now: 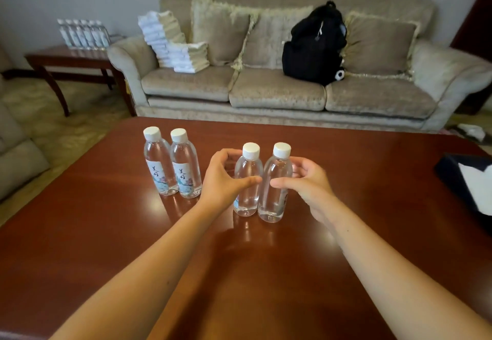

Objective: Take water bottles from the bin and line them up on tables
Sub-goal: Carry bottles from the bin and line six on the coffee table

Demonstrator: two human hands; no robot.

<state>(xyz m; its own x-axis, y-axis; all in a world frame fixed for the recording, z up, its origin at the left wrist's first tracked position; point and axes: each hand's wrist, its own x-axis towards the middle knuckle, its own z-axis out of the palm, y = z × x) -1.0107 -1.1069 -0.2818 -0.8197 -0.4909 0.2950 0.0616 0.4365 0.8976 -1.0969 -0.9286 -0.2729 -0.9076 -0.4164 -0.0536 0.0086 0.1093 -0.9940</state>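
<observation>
Bottles point(159, 164) upright, caps point(152, 133) up | left hand point(221, 180) grips inner bottle point(248, 169) | right hand point(311, 180), end bottle point(277, 177)

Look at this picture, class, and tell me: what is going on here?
A person is lining up water bottles on a reddish wooden table. The first bottle and second bottle stand upright side by side at the left. The left hand curls round the third bottle and the right hand round the fourth bottle. Both stand upright on the table, set apart from the first pair. A row of bottles stands on the side table by the sofa.
</observation>
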